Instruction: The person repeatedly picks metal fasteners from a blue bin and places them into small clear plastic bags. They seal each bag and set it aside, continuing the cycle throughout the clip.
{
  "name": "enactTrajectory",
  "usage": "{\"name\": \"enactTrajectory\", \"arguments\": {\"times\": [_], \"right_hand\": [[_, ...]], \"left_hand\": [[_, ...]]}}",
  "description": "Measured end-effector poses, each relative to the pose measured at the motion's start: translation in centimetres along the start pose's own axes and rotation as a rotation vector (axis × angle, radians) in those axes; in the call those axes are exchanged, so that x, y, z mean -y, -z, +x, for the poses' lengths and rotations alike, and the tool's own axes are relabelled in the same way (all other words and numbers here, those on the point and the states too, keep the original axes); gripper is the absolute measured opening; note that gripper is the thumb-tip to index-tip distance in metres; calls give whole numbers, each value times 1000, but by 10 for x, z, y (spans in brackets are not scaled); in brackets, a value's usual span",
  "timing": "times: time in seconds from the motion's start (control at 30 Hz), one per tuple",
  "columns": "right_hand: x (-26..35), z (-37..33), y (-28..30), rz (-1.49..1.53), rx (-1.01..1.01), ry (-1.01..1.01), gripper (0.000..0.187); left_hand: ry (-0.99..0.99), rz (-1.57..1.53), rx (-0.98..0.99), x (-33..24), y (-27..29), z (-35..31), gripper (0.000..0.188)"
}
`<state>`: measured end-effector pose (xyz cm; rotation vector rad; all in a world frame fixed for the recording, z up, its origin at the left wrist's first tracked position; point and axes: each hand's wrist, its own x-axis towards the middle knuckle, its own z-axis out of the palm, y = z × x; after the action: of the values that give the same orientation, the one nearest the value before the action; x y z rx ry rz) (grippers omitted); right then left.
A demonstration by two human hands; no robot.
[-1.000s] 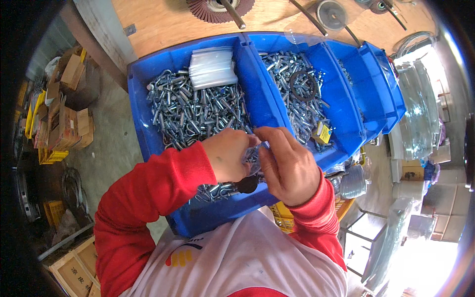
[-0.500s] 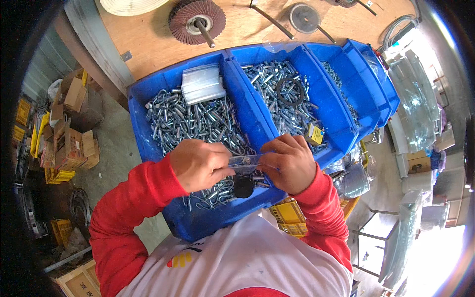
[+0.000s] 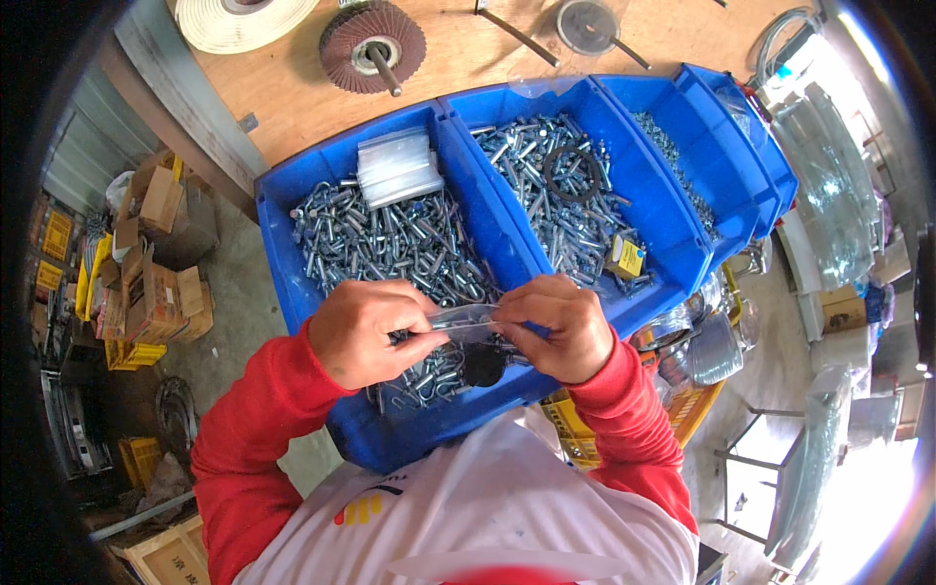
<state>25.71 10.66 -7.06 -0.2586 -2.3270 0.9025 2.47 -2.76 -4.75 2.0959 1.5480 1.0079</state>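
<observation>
A small clear plastic bag (image 3: 464, 320) stretches between my two hands, above a blue bin (image 3: 277, 255). My left hand (image 3: 369, 333) is closed, pinching the bag's left end between thumb and fingers. At the other end my right hand (image 3: 558, 328) is closed on the bag, also in a pinch. Below them, metal hook bolts (image 3: 425, 382) and short metal pins or bolts (image 3: 390, 239) fill the bin. A black round piece (image 3: 484, 366) shows just under the bag. On the heap's far side lies a stack of clear plastic bags (image 3: 398, 168).
To the right, a second blue bin (image 3: 673, 255) holds metal fasteners, a black ring (image 3: 572, 175) and a small yellow box (image 3: 626, 257). More blue bins follow. Behind them is a wooden board (image 3: 283, 88) with a flap disc (image 3: 373, 49) on a rod. Cardboard boxes (image 3: 156, 292) stand at left.
Both hands have shifted a little to the left with the bag. It stays pinched at both ends. The whole view has shifted slightly.
</observation>
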Motion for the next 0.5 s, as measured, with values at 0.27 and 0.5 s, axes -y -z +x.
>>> {"name": "enactTrajectory", "arguments": {"times": [0.27, 0.5], "right_hand": [[31, -1, -1, 474, -448, -133, 54], [64, 25, 15, 412, -505, 40, 53]], "left_hand": [[-64, -215, -248, -35, 29, 5, 23], [-118, 3, -86, -84, 54, 41, 37]]}}
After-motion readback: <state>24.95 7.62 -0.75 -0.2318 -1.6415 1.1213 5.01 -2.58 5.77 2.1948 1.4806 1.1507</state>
